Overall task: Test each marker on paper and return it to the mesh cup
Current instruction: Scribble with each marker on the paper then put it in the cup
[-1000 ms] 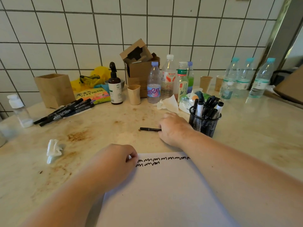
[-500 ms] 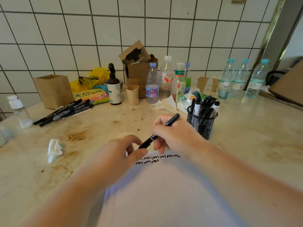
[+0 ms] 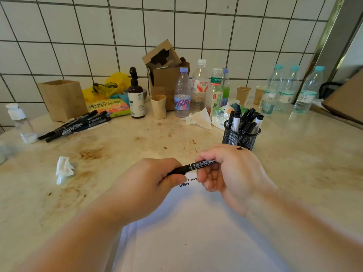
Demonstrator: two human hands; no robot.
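A black marker [image 3: 196, 166] lies level between both hands above the top edge of the white paper [image 3: 196, 232]. My left hand [image 3: 149, 183] grips its left end, and my right hand [image 3: 229, 173] grips its right part. Black scribbles [image 3: 186, 182] show on the paper just under the hands. The black mesh cup [image 3: 239, 137] stands behind my right hand with several markers upright in it. A pile of black markers [image 3: 78, 123] lies at the back left.
A wooden box [image 3: 61, 100], a dark pump bottle [image 3: 136, 97], a beige cup [image 3: 158, 107], a cardboard box [image 3: 167, 75] and several water bottles [image 3: 288, 89] line the tiled wall. A crumpled tissue [image 3: 63, 169] lies on the left of the stained counter [image 3: 304, 163].
My right hand picked the marker up off the counter and brought it over the paper. My left hand rose from the paper and closed on the marker's left end.
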